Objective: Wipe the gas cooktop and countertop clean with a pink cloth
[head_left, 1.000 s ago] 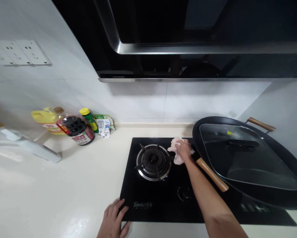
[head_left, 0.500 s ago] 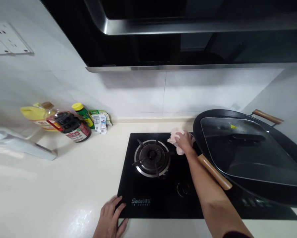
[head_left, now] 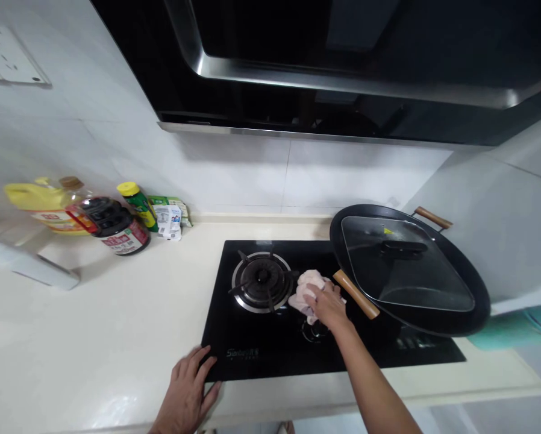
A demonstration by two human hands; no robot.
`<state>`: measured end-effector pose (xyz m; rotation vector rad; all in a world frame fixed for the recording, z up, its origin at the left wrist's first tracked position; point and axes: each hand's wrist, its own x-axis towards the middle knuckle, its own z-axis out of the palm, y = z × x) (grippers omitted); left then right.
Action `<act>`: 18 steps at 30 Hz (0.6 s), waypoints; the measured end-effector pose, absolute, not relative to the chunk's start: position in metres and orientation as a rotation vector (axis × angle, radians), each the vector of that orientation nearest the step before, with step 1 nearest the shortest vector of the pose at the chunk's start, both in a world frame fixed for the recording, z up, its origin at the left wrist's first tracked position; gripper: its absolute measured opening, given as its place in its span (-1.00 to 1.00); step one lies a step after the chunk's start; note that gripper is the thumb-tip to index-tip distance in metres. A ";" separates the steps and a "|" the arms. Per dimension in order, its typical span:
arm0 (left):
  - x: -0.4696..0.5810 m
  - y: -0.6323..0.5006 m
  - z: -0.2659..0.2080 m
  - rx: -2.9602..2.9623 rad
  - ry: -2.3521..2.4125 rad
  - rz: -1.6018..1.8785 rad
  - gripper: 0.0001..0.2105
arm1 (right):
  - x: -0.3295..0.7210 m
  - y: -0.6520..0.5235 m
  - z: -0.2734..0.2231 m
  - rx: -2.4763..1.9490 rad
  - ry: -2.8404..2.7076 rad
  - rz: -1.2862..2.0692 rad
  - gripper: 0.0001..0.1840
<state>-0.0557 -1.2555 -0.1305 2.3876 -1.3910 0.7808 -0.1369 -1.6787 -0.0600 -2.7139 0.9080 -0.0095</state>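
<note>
With my right hand [head_left: 328, 306] I press a crumpled pale pink cloth [head_left: 308, 288] on the black glass gas stove [head_left: 256, 331]. The cloth lies between the left burner [head_left: 262, 276] and the pan's wooden handle, just above a control knob [head_left: 314, 329] that it partly covers. My left hand [head_left: 185, 386] rests on the counter at the stove's front left corner. Its fingers are spread, the fingertips touch the stove's edge, and it holds nothing.
A large black pan [head_left: 467, 301] with a glass lid [head_left: 415, 277] covers the stove's right side. Bottles, including a dark sauce jug [head_left: 123, 235], and small packets [head_left: 168, 220] stand along the wall at left. The range hood [head_left: 270, 102] hangs low overhead.
My right hand has drawn the cloth from the back of the stove forward, towards the control knob. The left hand stays at the corner. The camera view has shifted right.
</note>
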 end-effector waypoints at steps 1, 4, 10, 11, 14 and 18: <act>-0.055 -1.255 -0.132 2.385 -1.393 0.784 -0.66 | -0.138 -1.669 -0.057 -2.710 0.831 -0.010 -0.54; -0.053 -1.254 -0.134 2.383 -1.406 0.782 -0.66 | -0.133 -1.648 -0.052 -2.677 0.464 -0.011 -0.65; -0.047 -1.250 -0.140 2.398 -1.419 0.783 -0.64 | -0.122 -1.680 -0.056 -2.575 0.224 -0.060 -0.67; -0.047 -1.250 -0.140 2.400 -1.422 0.779 -0.64 | -0.123 -1.695 -0.059 -2.550 0.239 -0.096 -0.66; -0.046 -1.249 -0.141 2.413 -1.422 0.743 -0.64 | -0.132 -1.738 -0.067 -2.456 0.305 -0.217 -0.64; -0.045 -1.249 -0.141 2.418 -1.421 0.723 -0.66 | -0.155 -1.770 -0.080 -2.308 0.329 -0.330 -0.71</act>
